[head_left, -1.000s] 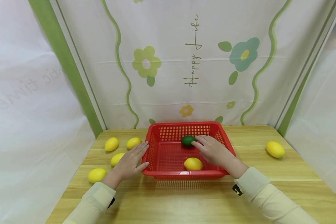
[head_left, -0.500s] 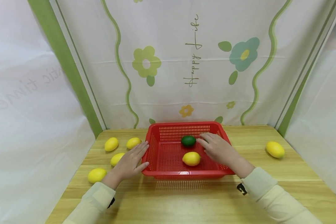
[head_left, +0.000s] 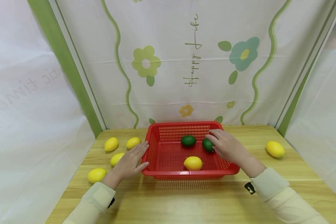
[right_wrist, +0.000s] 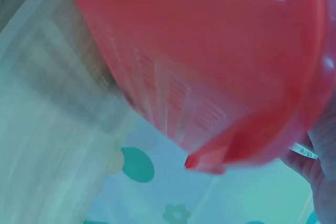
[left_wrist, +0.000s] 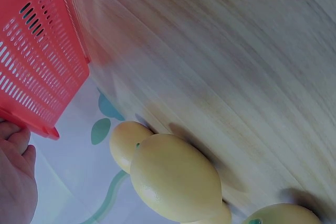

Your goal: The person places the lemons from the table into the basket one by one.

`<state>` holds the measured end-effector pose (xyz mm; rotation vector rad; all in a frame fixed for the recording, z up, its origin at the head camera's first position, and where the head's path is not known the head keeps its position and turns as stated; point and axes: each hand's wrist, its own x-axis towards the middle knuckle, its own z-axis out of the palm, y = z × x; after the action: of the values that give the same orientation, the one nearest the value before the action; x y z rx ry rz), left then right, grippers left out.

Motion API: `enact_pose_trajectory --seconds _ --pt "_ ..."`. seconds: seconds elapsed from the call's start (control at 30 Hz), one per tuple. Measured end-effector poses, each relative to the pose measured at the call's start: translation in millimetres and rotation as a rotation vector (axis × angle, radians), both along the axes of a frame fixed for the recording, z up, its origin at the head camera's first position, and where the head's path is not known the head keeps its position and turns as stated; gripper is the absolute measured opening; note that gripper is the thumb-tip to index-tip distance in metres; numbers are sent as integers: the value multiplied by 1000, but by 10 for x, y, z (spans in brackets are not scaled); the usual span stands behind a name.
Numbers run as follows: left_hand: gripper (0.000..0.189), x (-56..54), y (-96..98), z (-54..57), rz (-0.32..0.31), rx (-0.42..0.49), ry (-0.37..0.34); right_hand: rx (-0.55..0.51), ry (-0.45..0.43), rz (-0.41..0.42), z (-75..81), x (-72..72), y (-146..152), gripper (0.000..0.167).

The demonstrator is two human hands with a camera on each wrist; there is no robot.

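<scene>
A red plastic basket (head_left: 184, 173) holds a yellow lemon (head_left: 193, 163) near its front wall and a green lime (head_left: 188, 141) toward the back. A second green lime (head_left: 208, 145) lies at the right, partly covered by my right hand (head_left: 228, 146). The fingers of that hand are loosely bent over it, and the lime pokes out to their left. My left hand (head_left: 131, 160) rests with straight fingers on the basket's left rim. In the left wrist view, its fingertips touch the red rim. The right wrist view shows mostly the basket's outer wall (right_wrist: 199, 51), with few fingers visible.
Left of the basket several lemons lie on the wooden table (head_left: 173, 205), among them a near lemon (head_left: 97, 175) and a far lemon (head_left: 111, 144). One more lemon (head_left: 275, 149) sits at the right. A flowered curtain (head_left: 168, 77) hangs behind.
My right hand has moved right, away from the back lime, and the second lime has come into view. The lemon in the basket has rocked back and forward. My left hand stays put.
</scene>
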<state>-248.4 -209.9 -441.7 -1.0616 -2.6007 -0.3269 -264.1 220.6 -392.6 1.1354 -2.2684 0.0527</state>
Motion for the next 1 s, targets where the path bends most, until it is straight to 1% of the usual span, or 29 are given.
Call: enact_pose_trajectory --seconds 0.27,0.43,0.53,0.63,0.77,1.0 --pt "69 3 -5 5 9 -4 -5 -36 19 -16 67 6 195 57" --pt "69 -1 -2 9 9 -5 -8 -62 32 -7 124 19 321 56" --pt "69 -1 -3 11 12 -6 -12 -63 41 -6 153 28 397 58" --pt "69 0 -3 15 11 -7 -13 -52 48 -22 170 45 476 60" --pt "69 5 -1 21 8 -6 -12 -37 47 -62 148 59 604 64" --pt "68 15 9 25 4 -1 -9 -67 52 -96 38 61 845 63"
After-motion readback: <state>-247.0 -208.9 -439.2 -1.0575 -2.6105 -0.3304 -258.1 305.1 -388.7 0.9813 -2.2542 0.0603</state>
